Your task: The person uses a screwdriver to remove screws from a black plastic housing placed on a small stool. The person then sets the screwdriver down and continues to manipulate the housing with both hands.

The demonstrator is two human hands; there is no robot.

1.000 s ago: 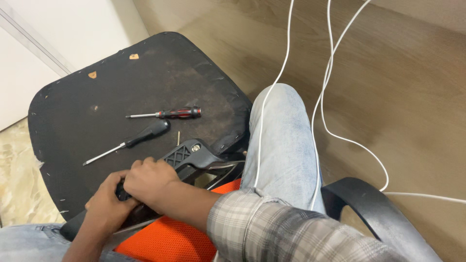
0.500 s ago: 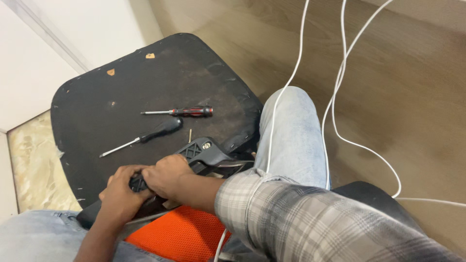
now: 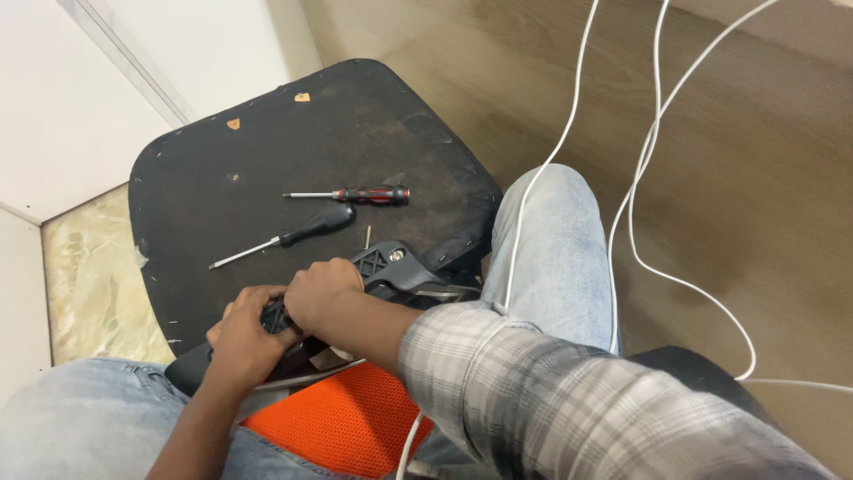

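Since a moment ago we have leaned in, so the upturned black seat base sits more centred, while our left hand and right hand stay clamped, fingers closed, around the black plastic armrest bracket at the base's near edge (the grip looks unchanged, so the fitting work seems mid-step). Two screwdrivers lie on the base: a red-and-black one and a black-handled one; we see no packages, labels or signs.
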